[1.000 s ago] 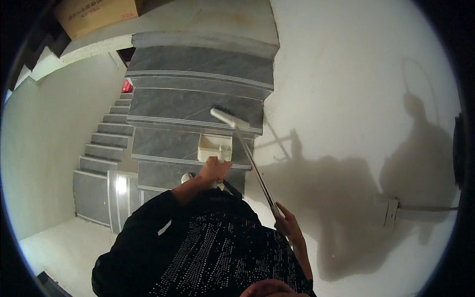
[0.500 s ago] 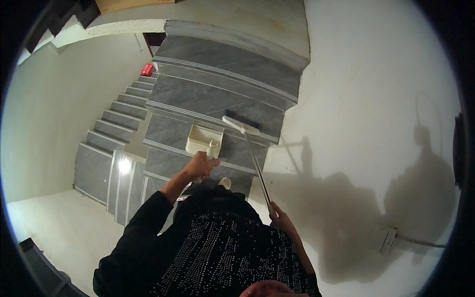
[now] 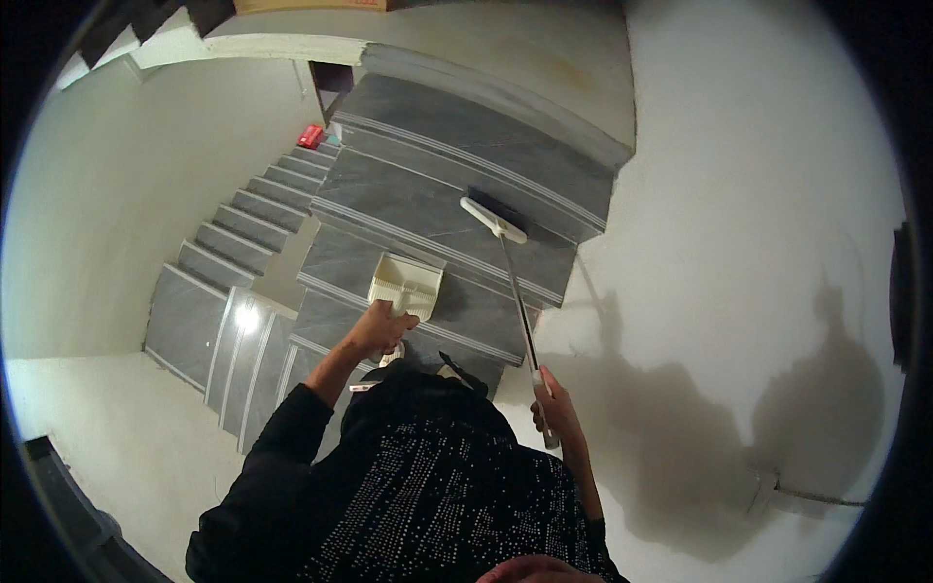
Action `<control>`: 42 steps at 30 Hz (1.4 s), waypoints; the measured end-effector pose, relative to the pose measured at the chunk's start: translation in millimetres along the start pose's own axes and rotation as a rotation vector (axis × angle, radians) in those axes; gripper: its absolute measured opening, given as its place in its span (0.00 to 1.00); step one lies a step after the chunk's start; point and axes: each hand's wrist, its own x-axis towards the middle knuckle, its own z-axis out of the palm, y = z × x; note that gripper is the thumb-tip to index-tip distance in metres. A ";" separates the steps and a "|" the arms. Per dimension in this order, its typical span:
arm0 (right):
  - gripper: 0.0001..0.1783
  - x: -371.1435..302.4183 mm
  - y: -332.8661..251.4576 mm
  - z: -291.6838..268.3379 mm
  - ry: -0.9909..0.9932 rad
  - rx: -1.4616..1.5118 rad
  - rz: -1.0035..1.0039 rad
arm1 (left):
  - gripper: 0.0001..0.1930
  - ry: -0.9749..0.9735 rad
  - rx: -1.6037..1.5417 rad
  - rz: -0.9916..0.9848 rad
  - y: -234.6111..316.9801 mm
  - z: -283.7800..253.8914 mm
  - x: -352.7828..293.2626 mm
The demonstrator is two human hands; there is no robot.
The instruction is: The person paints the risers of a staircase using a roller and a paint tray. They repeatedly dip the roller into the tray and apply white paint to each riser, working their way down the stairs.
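Though near riser (image 3: 413, 158), broom head (image 3: 494, 220) free leftward.

1. Two bare hands: one left hand (image 3: 377, 330) at the centre of the frame, one right hand (image 3: 552, 403) right of centre.
2. One broom with a white head, dark bristles and a slim metallic pole (image 3: 516, 288), right of centre.
3. One cream ridged plastic dustpan (image 3: 400, 274), at the centre.
4. Two flights of grey steps: one wide flight (image 3: 389, 189) mid-frame, one narrow flight (image 3: 255, 222) toward the upper left; some steps are hidden, so their total cannot be told.
5. One small red boxy object (image 3: 310, 136), upper left.
6. One brown cardboard box (image 3: 311, 5), partly visible at the top edge.
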 end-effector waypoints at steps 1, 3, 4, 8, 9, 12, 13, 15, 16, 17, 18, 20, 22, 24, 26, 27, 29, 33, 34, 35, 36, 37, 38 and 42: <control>0.32 8.6 -0.8 3.8 -0.023 0.001 -0.005 | 0.11 0.027 0.039 0.021 1.3 -5.6 -1.5; 0.32 16.1 -4.3 12.9 -0.053 -0.039 0.010 | 0.10 0.086 0.112 0.057 2.9 -14.5 -4.5; 0.32 14.3 -1.8 19.6 -0.056 -0.078 0.029 | 0.11 0.119 0.139 0.062 4.4 -20.6 -7.7; 0.31 11.2 28.4 24.0 -0.095 -0.516 -0.427 | 0.13 0.182 0.195 0.050 13.4 -43.7 -11.3; 0.31 7.2 28.4 20.8 -0.125 -0.456 -0.309 | 0.13 0.187 0.199 0.038 12.9 -49.9 -10.2; 0.32 -21.1 -8.0 20.3 -0.157 -0.273 0.002 | 0.15 0.226 0.217 0.018 16.5 -61.6 -9.8; 0.33 -28.4 -19.0 19.3 -0.150 -0.205 0.075 | 0.13 0.212 0.230 0.011 20.6 -64.7 -10.4; 0.32 -33.9 -18.7 2.3 -0.183 -0.091 0.046 | 0.17 0.186 0.257 -0.003 27.5 -74.3 -12.2; 0.32 -35.6 -20.7 -3.1 -0.202 -0.034 0.033 | 0.14 0.189 0.276 0.044 27.3 -79.7 -12.0; 0.32 -36.0 -26.8 -0.5 -0.177 -0.051 0.033 | 0.14 0.194 0.296 0.087 25.1 -83.9 -12.6; 0.32 -35.4 -36.7 4.5 -0.152 -0.069 0.034 | 0.17 0.199 0.316 0.130 23.2 -87.7 -13.2; 0.32 -24.5 -53.0 16.9 -0.134 -0.082 0.014 | 0.17 0.219 0.288 0.157 21.1 -94.7 -13.4; 0.32 1.0 -60.3 31.9 -0.146 -0.063 -0.024 | 0.15 0.224 0.282 0.113 21.6 -99.6 -12.1; 0.33 44.3 -59.1 47.9 -0.143 -0.113 -0.085 | 0.19 0.229 0.292 -0.005 26.5 -107.3 -14.2; 0.34 64.1 -60.0 64.1 -0.155 -0.167 -0.100 | 0.16 0.276 0.293 0.053 18.0 -115.9 -13.9; 0.35 67.6 -62.2 71.4 -0.160 -0.192 -0.083 | 0.18 0.299 0.295 0.083 14.8 -120.7 -14.3; 0.36 73.3 -59.6 78.1 -0.184 -0.238 -0.073 | 0.18 0.303 0.259 0.115 13.8 -127.7 -18.6; 0.36 48.4 -55.8 65.3 -0.288 -0.294 -0.056 | 0.18 0.352 0.259 0.093 19.2 -138.2 -22.6; 0.36 38.9 -59.1 64.6 -0.289 -0.311 -0.057 | 0.17 0.347 0.262 0.084 18.7 -142.6 -21.9; 0.36 29.4 -62.9 63.5 -0.288 -0.327 -0.059 | 0.17 0.341 0.267 0.077 19.7 -148.5 -21.7; 0.35 22.4 -67.2 56.8 -0.293 -0.305 -0.047 | 0.17 0.339 0.271 0.070 20.4 -154.2 -20.7; 0.35 16.8 -71.7 45.6 -0.298 -0.284 -0.035 | 0.16 0.353 0.295 0.064 20.8 -159.9 -19.2; 0.34 12.5 -75.4 36.9 -0.302 -0.264 -0.021 | 0.16 0.365 0.316 0.057 20.6 -164.8 -18.8; 0.34 7.2 -89.6 33.7 -0.274 -0.236 -0.056 | 0.16 0.344 0.371 0.089 23.4 -183.3 -14.7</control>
